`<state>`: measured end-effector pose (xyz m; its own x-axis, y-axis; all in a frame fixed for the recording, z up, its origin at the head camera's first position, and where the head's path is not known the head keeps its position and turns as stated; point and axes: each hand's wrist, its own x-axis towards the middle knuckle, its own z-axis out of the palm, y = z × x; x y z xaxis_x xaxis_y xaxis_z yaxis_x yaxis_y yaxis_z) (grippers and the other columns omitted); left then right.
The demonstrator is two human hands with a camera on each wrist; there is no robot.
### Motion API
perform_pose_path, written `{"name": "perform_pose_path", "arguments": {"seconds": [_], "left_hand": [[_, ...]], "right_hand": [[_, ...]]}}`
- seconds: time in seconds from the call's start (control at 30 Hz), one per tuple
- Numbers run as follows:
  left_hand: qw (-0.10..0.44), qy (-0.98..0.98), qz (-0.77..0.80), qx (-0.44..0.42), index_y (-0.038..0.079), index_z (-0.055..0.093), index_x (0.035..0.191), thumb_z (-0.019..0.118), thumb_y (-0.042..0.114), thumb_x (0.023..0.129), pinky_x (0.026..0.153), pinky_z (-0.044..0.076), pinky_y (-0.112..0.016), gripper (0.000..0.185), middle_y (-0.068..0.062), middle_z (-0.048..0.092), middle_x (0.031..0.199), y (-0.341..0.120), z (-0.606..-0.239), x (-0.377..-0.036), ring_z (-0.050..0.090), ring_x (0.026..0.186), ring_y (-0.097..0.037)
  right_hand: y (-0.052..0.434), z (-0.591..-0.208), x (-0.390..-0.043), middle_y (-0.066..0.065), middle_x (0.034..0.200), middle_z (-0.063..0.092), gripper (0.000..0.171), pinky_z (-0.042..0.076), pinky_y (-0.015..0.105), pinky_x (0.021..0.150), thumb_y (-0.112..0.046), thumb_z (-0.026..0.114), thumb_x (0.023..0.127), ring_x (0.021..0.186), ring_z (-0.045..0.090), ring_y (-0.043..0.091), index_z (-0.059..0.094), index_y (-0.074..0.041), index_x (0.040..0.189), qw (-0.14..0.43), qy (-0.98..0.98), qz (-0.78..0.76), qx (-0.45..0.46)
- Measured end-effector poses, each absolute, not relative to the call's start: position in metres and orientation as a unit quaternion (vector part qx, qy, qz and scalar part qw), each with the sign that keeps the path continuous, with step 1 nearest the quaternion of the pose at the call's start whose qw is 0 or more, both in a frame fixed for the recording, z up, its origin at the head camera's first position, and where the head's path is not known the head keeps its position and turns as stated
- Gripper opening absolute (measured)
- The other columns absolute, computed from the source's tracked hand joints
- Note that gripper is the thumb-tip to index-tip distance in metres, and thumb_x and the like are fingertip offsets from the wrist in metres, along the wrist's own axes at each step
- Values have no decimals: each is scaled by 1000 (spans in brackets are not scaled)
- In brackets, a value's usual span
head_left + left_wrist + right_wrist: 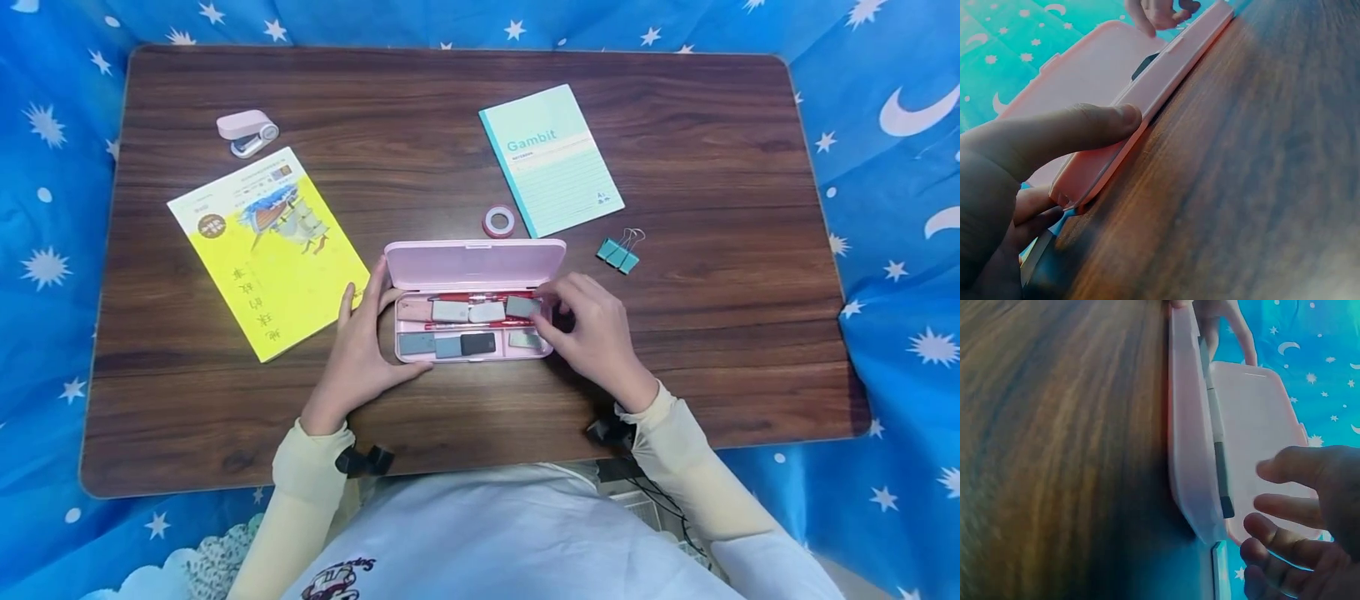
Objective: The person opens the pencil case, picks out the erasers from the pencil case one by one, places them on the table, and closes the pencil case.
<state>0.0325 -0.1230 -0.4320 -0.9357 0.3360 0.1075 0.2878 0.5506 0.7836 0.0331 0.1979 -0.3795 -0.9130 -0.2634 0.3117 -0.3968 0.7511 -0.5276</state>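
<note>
An open pink pencil case (472,262) lies at the table's front middle, its lid (1254,425) tipped back. Its tray holds red pens (480,297) and several small grey, pink and black blocks (450,312). My left hand (363,337) grips the case's left end, with the thumb (1066,134) pressed along the front wall (1147,100). At the case's right end, my right hand (581,325) reaches into the tray. Its fingertips touch a grey block (521,307). In the right wrist view its fingers (1291,506) are spread and loosely bent beside the tray wall (1188,444), holding nothing I can see.
On the dark wooden table (712,167) lie a yellow book (270,250) at the left and a pink stapler (247,132) behind it. A teal notebook (551,158), a tape roll (498,222) and teal binder clips (621,250) lie behind the case. Blue starry cloth (892,250) surrounds the table.
</note>
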Motion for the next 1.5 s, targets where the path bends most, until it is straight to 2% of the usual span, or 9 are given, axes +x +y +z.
{"name": "perform_pose_path", "arguments": {"seconds": [0.17, 0.37, 0.47, 0.73, 0.8, 0.9, 1.07, 1.33, 1.5], "left_hand": [[25, 880, 440, 178, 27, -3, 163, 99, 35, 60, 125, -4, -45, 145, -5, 60, 143, -122, -434, 33, 34, 149, -17], [26, 880, 439, 182, 26, -4, 163, 99, 34, 60, 125, -3, -45, 146, -5, 59, 144, -120, -438, 34, 25, 153, -16], [24, 879, 441, 182, 25, -3, 163, 99, 33, 60, 125, -2, -46, 146, -5, 59, 144, -120, -439, 35, 27, 152, -16], [10, 877, 445, 179, 25, -1, 164, 99, 34, 59, 125, -2, -46, 145, -5, 60, 142, -124, -439, 35, 35, 148, -18], [6, 877, 445, 179, 25, -1, 164, 99, 34, 59, 125, -2, -46, 145, -5, 60, 142, -125, -438, 35, 33, 149, -18], [3, 878, 443, 180, 25, 0, 164, 99, 34, 58, 125, -2, -46, 145, -5, 60, 142, -126, -437, 34, 30, 151, -18], [2, 878, 442, 183, 24, 0, 164, 99, 34, 59, 125, -2, -46, 145, -5, 61, 142, -126, -435, 33, 30, 151, -18], [6, 879, 441, 181, 25, 0, 164, 99, 34, 59, 125, -1, -46, 145, -5, 61, 142, -124, -436, 35, 31, 150, -18], [6, 881, 438, 182, 25, 0, 164, 99, 35, 59, 125, -1, -46, 145, -4, 61, 141, -122, -435, 35, 34, 149, -18]], "right_hand": [[198, -387, 34, 7, 90, 61, 30, 36, 33, 55, -21, 83, 81, 69, 50, 18, 73, -9, 107, 67, -943, 274, 177], [199, -392, 35, 6, 94, 60, 28, 38, 33, 53, -21, 83, 82, 67, 51, 17, 73, -10, 106, 53, -949, 259, 172], [200, -393, 34, 6, 93, 60, 27, 38, 33, 52, -19, 82, 82, 65, 52, 17, 74, -10, 106, 63, -948, 259, 175], [228, -375, 25, 4, 75, 54, 26, 33, 32, 54, -13, 79, 80, 61, 47, 17, 74, -7, 104, 128, -936, 290, 153], [239, -374, 22, 3, 73, 55, 26, 32, 32, 54, -13, 78, 82, 60, 46, 17, 73, -7, 106, 112, -947, 266, 144], [251, -376, 19, 2, 71, 57, 27, 31, 32, 53, -16, 77, 84, 59, 46, 17, 71, -10, 109, 58, -963, 224, 135], [256, -383, 17, 0, 69, 57, 23, 33, 33, 51, -19, 77, 85, 58, 49, 18, 70, -14, 106, -3, -969, 208, 134], [256, -391, 19, 0, 68, 59, 21, 35, 34, 51, -18, 77, 84, 59, 51, 18, 70, -13, 104, -13, -968, 218, 123], [257, -386, 21, 1, 68, 59, 24, 34, 34, 52, -23, 79, 85, 58, 50, 18, 70, -13, 105, 0, -968, 221, 117]]}}
